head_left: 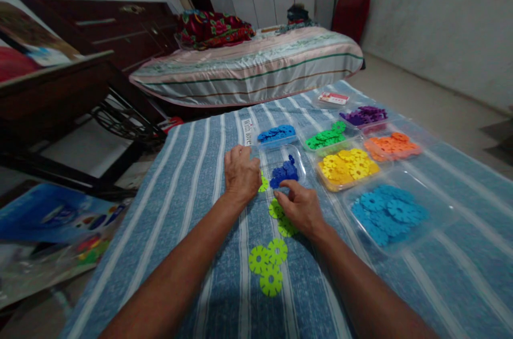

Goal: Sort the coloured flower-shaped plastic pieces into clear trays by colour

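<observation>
1. Seven clear trays are sitting on the blue striped cloth (192,179), each holding discs of one colour: blue tray (276,134), dark blue tray (285,169), green tray (325,139), purple tray (363,115), orange tray (391,147), yellow tray (347,166), light blue tray (387,212).
2. Six lime discs are lying loose: a joined trio (266,267), a pair (280,217) and a single disc (263,184).
3. The left hand (241,173) is resting curled against the dark blue tray, touching the single disc; I cannot tell whether it is gripping anything.
4. The right hand (300,206) is pressing its fingertips together over the pair, at that tray's near edge; a firm hold is not showing.
5. A white strip (248,131) is reading "With love"; the red label (333,97) is staying unreadable.
</observation>
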A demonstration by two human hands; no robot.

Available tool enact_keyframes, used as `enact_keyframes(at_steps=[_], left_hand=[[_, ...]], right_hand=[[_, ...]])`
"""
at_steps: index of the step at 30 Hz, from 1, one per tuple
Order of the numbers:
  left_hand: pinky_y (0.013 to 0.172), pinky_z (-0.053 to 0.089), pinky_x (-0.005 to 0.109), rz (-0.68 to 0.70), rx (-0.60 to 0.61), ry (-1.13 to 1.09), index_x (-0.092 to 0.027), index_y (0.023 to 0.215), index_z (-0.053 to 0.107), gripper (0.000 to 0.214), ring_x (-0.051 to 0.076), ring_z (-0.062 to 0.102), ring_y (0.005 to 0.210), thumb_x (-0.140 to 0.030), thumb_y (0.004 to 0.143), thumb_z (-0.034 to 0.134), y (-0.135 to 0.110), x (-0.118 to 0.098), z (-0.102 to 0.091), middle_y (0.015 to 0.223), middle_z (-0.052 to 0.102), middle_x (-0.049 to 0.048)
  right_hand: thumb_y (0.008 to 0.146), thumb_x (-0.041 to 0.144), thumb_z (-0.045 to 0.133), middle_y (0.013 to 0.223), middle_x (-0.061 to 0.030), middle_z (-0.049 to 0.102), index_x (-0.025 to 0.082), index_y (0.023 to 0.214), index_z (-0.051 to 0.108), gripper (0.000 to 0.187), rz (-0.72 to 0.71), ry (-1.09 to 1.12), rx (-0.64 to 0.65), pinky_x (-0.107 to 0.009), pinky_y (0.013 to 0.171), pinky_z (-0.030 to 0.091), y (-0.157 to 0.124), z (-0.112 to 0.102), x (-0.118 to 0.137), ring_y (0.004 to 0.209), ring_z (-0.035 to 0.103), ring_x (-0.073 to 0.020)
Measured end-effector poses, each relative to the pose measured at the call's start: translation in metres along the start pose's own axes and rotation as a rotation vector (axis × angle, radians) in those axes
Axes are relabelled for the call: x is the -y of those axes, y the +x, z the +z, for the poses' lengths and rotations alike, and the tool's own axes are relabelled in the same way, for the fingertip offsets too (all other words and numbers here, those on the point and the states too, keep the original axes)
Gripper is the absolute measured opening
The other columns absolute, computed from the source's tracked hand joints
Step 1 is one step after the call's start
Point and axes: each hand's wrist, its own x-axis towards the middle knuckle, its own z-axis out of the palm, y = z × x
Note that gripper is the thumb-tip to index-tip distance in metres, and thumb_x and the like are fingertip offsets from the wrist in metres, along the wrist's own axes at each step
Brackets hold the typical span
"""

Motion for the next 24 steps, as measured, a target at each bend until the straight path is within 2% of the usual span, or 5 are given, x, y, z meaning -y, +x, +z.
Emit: enact_keyframes(at_steps=[3, 5, 12, 18, 24], left_hand=[[0.102, 0.037, 0.049, 0.015, -0.090, 0.047, -0.021, 0.093, 0.071, 0.020, 0.033, 0.042, 0.126, -0.019, 0.081, 0.054, -0.001, -0.001, -0.002, 0.132, 0.056, 0.0111], [0.101, 0.038, 0.047, 0.016, -0.102, 0.036, -0.021, 0.096, 0.070, 0.023, 0.032, 0.040, 0.128, -0.017, 0.082, 0.053, -0.001, 0.000, -0.003, 0.138, 0.053, 0.0092], [0.084, 0.047, 0.034, -0.012, 0.152, 0.031, -0.018, 0.091, 0.070, 0.024, 0.025, 0.059, 0.101, -0.017, 0.087, 0.046, 0.003, 0.004, -0.009, 0.101, 0.066, 0.0110], [0.074, 0.051, 0.035, -0.030, 0.411, 0.092, -0.019, 0.103, 0.071, 0.029, 0.029, 0.068, 0.094, -0.023, 0.089, 0.046, 0.007, 0.000, -0.019, 0.106, 0.072, 0.0113], [0.078, 0.054, 0.034, 0.002, 0.528, 0.182, -0.017, 0.098, 0.074, 0.027, 0.031, 0.069, 0.099, -0.020, 0.084, 0.051, 0.023, -0.004, -0.022, 0.101, 0.075, 0.0157]], right_hand=[[0.084, 0.036, 0.060, 0.052, 0.0035, 0.056, 0.021, 0.099, 0.074, 0.025, 0.004, 0.009, 0.004, -0.024, 0.056, 0.038, 0.001, 0.000, 0.000, 0.049, 0.051, -0.0129], [0.084, 0.036, 0.060, 0.052, 0.0034, 0.056, 0.021, 0.098, 0.074, 0.025, 0.003, 0.005, 0.000, -0.024, 0.056, 0.037, 0.001, 0.000, 0.000, 0.049, 0.051, -0.0129], [0.083, 0.037, 0.060, 0.053, 0.0028, 0.057, 0.022, 0.097, 0.074, 0.024, 0.005, -0.007, -0.009, -0.024, 0.056, 0.036, 0.002, 0.000, 0.001, 0.049, 0.051, -0.0131], [0.083, 0.035, 0.061, 0.053, 0.0034, 0.058, 0.023, 0.098, 0.074, 0.024, 0.012, -0.015, 0.001, -0.024, 0.057, 0.036, 0.001, -0.001, 0.002, 0.049, 0.050, -0.0130], [0.084, 0.034, 0.060, 0.054, 0.0031, 0.059, 0.022, 0.099, 0.074, 0.024, 0.004, -0.024, 0.010, -0.024, 0.056, 0.035, 0.001, -0.002, 0.003, 0.049, 0.051, -0.0131]])
